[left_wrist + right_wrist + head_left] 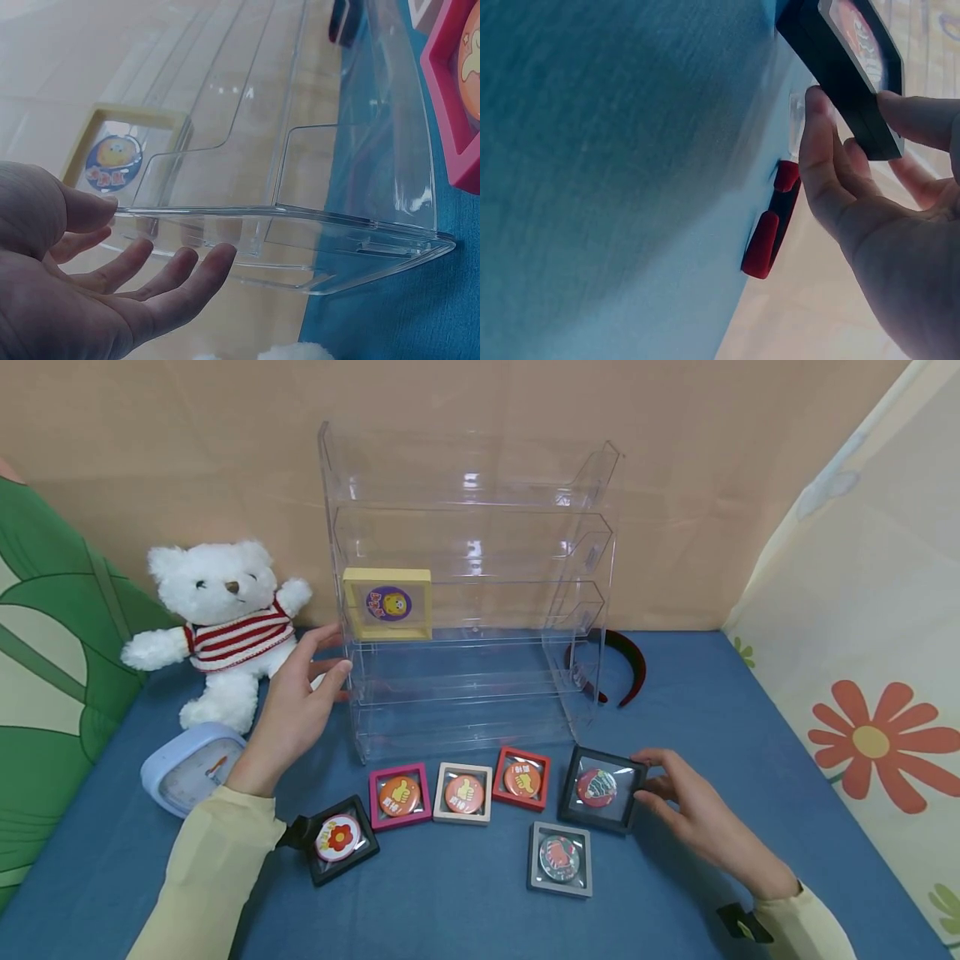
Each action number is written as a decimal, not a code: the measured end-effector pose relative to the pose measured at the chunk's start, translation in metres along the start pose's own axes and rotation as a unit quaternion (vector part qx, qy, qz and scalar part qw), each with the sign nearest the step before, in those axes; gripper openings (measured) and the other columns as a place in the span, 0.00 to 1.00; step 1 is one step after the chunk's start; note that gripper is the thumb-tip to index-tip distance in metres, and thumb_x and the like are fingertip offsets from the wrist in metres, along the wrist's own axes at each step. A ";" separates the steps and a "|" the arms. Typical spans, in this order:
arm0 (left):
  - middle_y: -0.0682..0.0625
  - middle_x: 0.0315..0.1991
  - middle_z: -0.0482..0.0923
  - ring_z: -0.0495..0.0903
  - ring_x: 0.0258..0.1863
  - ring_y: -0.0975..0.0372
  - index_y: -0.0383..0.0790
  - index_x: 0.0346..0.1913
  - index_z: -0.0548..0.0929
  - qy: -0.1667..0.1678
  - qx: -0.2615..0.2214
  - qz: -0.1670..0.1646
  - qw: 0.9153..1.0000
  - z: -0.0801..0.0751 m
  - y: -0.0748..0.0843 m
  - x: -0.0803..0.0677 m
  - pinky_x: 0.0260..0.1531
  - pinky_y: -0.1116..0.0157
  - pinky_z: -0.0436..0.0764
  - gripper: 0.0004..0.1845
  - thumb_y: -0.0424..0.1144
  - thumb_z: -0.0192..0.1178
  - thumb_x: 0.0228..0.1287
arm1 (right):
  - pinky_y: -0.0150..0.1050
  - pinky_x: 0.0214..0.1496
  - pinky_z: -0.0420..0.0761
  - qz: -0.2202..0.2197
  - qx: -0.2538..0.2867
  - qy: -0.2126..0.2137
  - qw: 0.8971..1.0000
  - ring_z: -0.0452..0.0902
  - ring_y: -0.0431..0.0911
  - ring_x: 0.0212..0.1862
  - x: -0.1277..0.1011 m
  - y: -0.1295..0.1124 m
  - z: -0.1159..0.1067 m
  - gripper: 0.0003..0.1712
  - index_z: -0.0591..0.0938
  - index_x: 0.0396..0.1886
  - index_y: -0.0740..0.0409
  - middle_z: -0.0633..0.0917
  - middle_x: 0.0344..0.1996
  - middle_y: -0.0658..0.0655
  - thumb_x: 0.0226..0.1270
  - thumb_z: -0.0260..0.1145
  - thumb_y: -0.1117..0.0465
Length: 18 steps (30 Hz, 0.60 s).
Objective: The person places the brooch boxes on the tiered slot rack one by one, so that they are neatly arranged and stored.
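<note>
Six framed badges lie before the clear acrylic rack: right hand grasps the black frame, left hand rests released against the rack, where only one yellow frame is shelved.

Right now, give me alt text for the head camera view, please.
A person's right hand grips a black framed badge on a blue table; the left hand touches a clear acrylic shelf rack holding one yellow frame. Five more framed badges lie in front.
</note>
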<state>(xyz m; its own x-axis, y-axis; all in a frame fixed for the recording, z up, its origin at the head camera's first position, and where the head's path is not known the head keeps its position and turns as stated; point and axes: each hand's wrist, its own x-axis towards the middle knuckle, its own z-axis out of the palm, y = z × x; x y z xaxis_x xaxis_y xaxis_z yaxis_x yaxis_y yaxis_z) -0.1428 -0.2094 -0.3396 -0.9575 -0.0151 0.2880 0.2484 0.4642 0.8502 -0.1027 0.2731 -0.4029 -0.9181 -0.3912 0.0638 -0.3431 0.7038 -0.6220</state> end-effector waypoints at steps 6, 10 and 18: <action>0.37 0.70 0.65 0.74 0.62 0.43 0.39 0.77 0.61 0.000 -0.002 0.000 1.000 0.000 -0.001 0.000 0.47 0.45 0.84 0.28 0.33 0.51 0.79 | 0.49 0.50 0.85 0.011 0.014 0.001 1.000 0.85 0.53 0.51 -0.001 0.001 0.001 0.24 0.70 0.63 0.54 0.77 0.57 0.59 0.72 0.66 0.68; 0.37 0.70 0.65 0.74 0.62 0.43 0.39 0.77 0.61 -0.001 -0.005 0.001 1.000 0.000 -0.002 0.000 0.47 0.45 0.84 0.28 0.34 0.52 0.79 | 0.49 0.50 0.85 0.014 0.024 0.002 1.000 0.84 0.54 0.52 -0.002 0.002 0.002 0.23 0.70 0.63 0.53 0.77 0.57 0.60 0.73 0.65 0.67; 0.38 0.70 0.65 0.74 0.62 0.44 0.40 0.77 0.61 -0.002 -0.003 0.000 1.000 0.000 -0.002 0.000 0.46 0.47 0.85 0.28 0.34 0.52 0.79 | 0.51 0.51 0.85 0.019 0.020 0.006 1.000 0.83 0.58 0.53 -0.002 -0.001 0.002 0.24 0.70 0.63 0.53 0.76 0.58 0.61 0.72 0.65 0.70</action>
<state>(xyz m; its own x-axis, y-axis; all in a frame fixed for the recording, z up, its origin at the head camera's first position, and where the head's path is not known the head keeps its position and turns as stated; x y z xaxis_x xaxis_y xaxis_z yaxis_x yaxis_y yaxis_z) -0.1432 -0.2105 -0.3409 -0.9580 -0.0123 0.2866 0.2493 0.4582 0.8532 -0.1003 0.2719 -0.4040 -0.9328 -0.3571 0.0497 -0.3004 0.6934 -0.6550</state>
